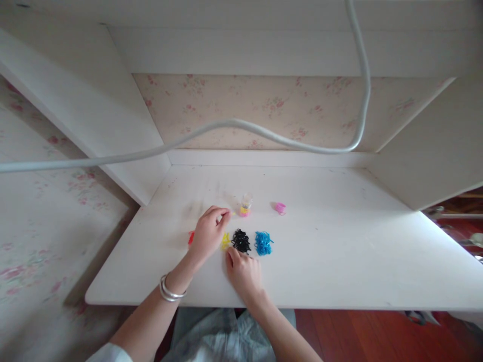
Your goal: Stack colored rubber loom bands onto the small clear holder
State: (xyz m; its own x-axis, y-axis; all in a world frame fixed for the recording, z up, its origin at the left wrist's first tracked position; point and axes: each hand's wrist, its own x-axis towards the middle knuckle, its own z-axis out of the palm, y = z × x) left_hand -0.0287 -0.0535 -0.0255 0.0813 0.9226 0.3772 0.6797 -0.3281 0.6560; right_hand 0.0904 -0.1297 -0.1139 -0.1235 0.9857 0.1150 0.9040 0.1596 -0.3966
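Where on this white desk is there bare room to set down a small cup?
Widest: the desk right of the blue pile and the pink bundle, toward the right panel. Smaller: left of the red pile. Crowded: the middle, with the left hand, right hand, yellow pile, black pile and jar.

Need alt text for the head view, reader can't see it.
A person's left hand pinches beside a small clear container on a white table; the right hand is by a yellow pile and black pile of small pieces. Blue pile and pink bundle lie right, red pieces left.
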